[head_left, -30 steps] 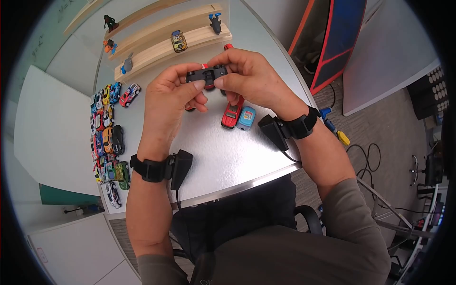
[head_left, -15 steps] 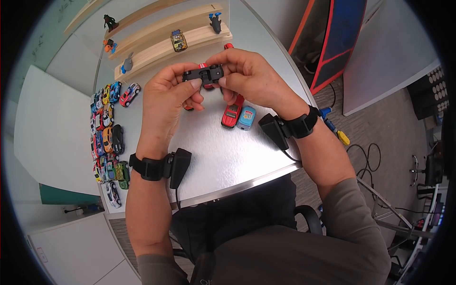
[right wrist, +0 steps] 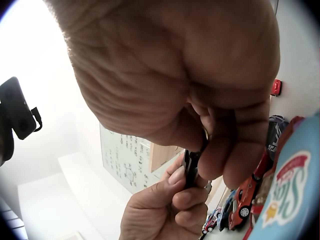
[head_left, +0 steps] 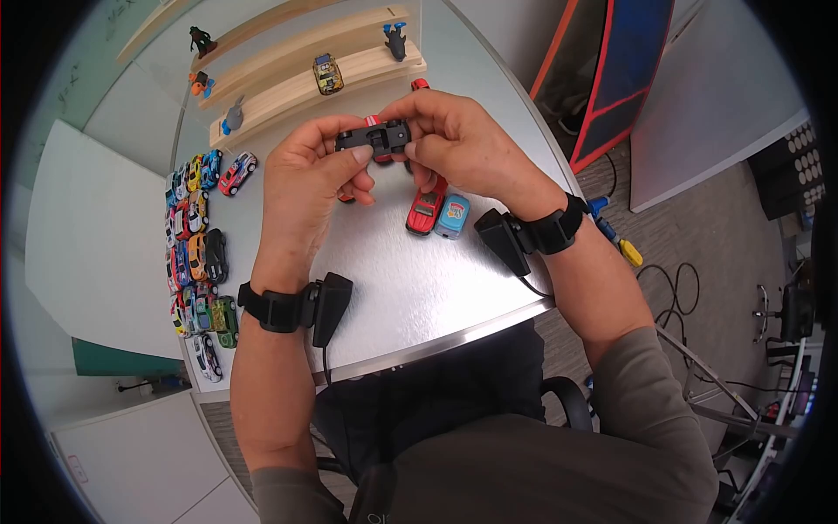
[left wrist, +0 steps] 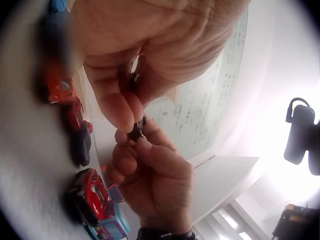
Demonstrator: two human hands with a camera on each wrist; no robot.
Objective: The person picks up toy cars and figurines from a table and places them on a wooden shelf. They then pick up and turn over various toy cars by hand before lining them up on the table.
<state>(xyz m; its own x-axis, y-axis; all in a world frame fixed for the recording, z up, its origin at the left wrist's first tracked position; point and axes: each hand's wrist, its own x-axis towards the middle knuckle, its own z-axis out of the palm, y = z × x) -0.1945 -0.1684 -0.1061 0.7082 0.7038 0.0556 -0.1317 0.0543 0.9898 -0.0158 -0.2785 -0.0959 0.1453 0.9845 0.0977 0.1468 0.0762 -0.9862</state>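
Note:
Both hands hold a toy car (head_left: 375,138) over the table, its black underside with the wheels turned toward the head view. My left hand (head_left: 301,175) pinches one end between thumb and fingers; my right hand (head_left: 463,144) pinches the other end. The car's upper side is hidden from the head view, and the wrist views show only its dark edge between the fingertips. Below the right hand, a red toy car (head_left: 422,215) stands beside a light blue toy car (head_left: 452,217). Parts of other red and orange cars peek out around the hands.
Rows of toy cars (head_left: 197,258) line the table's left side, with a red and blue car (head_left: 238,174) beside them. Behind the hands stands a stepped wooden shelf (head_left: 279,92) bearing a yellow patterned car (head_left: 327,74) and several small figures. The metal table's front edge (head_left: 436,336) is near the person's lap.
Between the first and second frames, the held car and left hand shifted slightly left, and the car tilted a little. Since then both hands have stayed nearly still.

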